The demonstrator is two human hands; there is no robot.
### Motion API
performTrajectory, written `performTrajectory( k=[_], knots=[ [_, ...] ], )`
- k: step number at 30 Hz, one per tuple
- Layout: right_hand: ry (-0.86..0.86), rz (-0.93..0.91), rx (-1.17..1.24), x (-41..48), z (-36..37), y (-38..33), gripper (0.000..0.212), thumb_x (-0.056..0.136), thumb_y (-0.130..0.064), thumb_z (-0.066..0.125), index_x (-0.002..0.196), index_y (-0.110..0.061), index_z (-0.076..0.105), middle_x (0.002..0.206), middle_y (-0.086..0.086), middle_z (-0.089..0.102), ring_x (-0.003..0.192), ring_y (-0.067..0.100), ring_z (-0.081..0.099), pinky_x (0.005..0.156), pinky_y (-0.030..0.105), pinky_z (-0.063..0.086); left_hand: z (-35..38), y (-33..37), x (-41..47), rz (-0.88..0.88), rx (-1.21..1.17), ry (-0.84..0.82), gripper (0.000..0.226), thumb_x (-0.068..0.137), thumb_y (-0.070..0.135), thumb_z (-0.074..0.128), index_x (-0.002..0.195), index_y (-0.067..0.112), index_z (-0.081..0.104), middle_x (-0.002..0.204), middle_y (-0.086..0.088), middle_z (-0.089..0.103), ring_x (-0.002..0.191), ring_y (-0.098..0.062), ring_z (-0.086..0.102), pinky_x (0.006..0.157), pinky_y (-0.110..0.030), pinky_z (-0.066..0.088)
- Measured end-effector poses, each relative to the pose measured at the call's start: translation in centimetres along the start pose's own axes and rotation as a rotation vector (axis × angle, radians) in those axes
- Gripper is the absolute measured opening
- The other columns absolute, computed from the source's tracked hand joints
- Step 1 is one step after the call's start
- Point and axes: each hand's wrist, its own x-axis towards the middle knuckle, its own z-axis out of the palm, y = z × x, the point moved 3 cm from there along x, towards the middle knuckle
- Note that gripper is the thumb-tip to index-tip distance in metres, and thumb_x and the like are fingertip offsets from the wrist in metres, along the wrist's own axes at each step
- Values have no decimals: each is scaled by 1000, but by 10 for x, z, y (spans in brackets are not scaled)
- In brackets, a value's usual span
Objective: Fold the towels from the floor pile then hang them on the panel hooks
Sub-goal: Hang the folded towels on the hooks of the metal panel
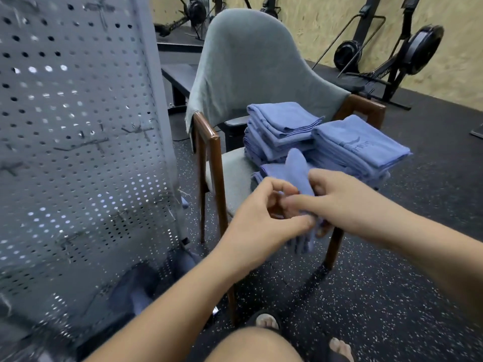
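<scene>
- Both forearms are stretched forward from the lower edge of the view and meet over the front of a wooden chair (pixel 209 142).
- The left hand (pixel 261 205) is curled, and its thumb and fingers are pinched on a bunched blue towel (pixel 298 171).
- The right hand (pixel 347 202) is closed on the same towel from the other side, its thumb pointed toward the left hand's fingers.
- The towel is held between the two hands. A rounded fold is seen above them, and loose edges hang below them, off the seat's front edge.
- Two stacks of folded towels (pixel 282 131) are set side by side on the seat, just behind the hands.
- A grey cloth (pixel 248 61) is draped over the chair back.
- A perforated panel (pixel 78 126) stands to the left, beside the left forearm. Its hooks (pixel 96 145) are blurred.
- More blue cloth (pixel 136 291) is seen low at the panel's foot, too blurred to be told apart.
</scene>
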Motion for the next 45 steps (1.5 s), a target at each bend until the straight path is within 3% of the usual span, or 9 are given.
performTrajectory(
  k=[3,6,9,12,16,22,30,41,45],
  knots=[
    [-37,-139,-298,-13,14,-4,39,91,-39,78,73,-22,47,59,-19,55,52,4,47,52,21,41,-21,-16,-27,-49,-75,57,37,93,23,75,125,17,56,100,-22,75,87,-35,73,90,-47,58],
    [-121,-231,-381,-24,39,-7,35,92,-38,72,77,-21,46,68,-11,58,59,9,44,62,32,43,-51,-35,-54,-34,-40,232,35,103,17,69,132,27,53,96,-16,73,76,-22,71,75,-30,56],
    [-259,-328,-463,-31,75,-14,34,92,-36,69,78,-22,41,77,-12,57,63,11,46,61,28,39,-81,-56,-87,-7,83,328,44,97,34,74,137,44,58,103,5,71,93,-10,68,90,-31,57],
    [-366,-377,-565,-27,115,-16,32,91,-36,65,81,-23,37,70,-3,53,65,16,51,62,39,45,-103,-76,-118,-38,243,383,29,100,35,75,128,39,67,123,12,69,118,-6,66,103,-37,53],
    [-479,-448,-636,-20,171,-11,33,89,-36,60,79,-27,31,73,-2,51,78,31,58,68,49,45,-131,-100,-153,-154,202,528,28,96,25,79,120,29,66,118,13,72,111,-2,67,93,-18,52],
    [-659,-518,-538,-7,263,-10,29,89,-35,64,82,-19,41,70,-2,52,69,24,50,63,44,38,-163,-143,-208,-352,164,564,9,101,28,73,98,20,74,90,7,77,81,-1,65,73,-15,47],
    [-776,-529,-423,13,371,-23,33,93,-36,68,78,-20,43,72,-3,54,69,21,53,62,43,32,-229,-186,-248,-500,76,797,8,103,26,70,100,25,78,99,0,80,101,-26,74,90,-44,57],
    [-732,-306,-300,46,460,-55,20,92,-31,71,93,-14,60,93,8,73,62,18,64,56,32,50,-320,-212,-228,-541,655,919,23,102,10,59,122,13,70,118,-12,76,106,-32,68,82,-35,48],
    [-659,-263,-251,46,476,-53,21,90,-30,72,94,-20,53,91,0,66,76,24,66,54,29,42,-339,-213,-220,-590,764,851,29,96,7,60,120,16,74,112,-12,78,105,-35,70,76,-32,46]
  ],
)
